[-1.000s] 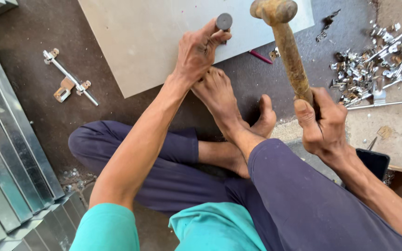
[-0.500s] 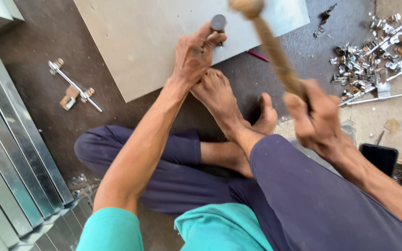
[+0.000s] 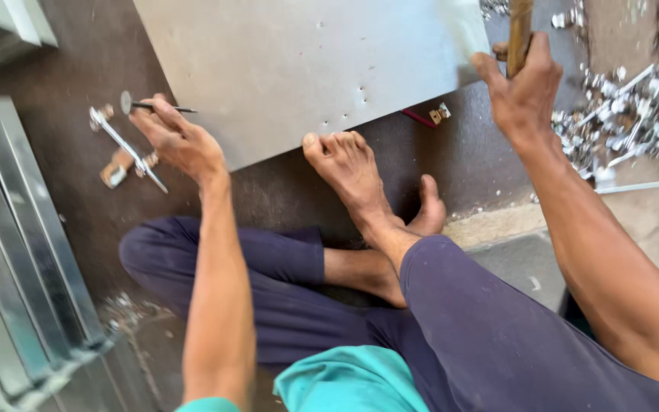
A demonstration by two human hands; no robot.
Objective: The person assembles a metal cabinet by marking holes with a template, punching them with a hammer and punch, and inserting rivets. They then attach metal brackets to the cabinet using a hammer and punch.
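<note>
On the dark floor, the grey metal sheet (image 3: 299,69) lies flat, its near edge pinned under the toes of a bare foot (image 3: 348,164). The left hand (image 3: 177,141) is closed on a thin punch (image 3: 146,105) with a round flat head, held off the sheet's left edge. The right hand (image 3: 524,84) is clamped around a wooden hammer handle (image 3: 519,30), raised. Small punched holes (image 3: 360,95) dot the sheet, so this looks like a pause between strikes. Another hole would call for the punch tip standing upright on the sheet.
</note>
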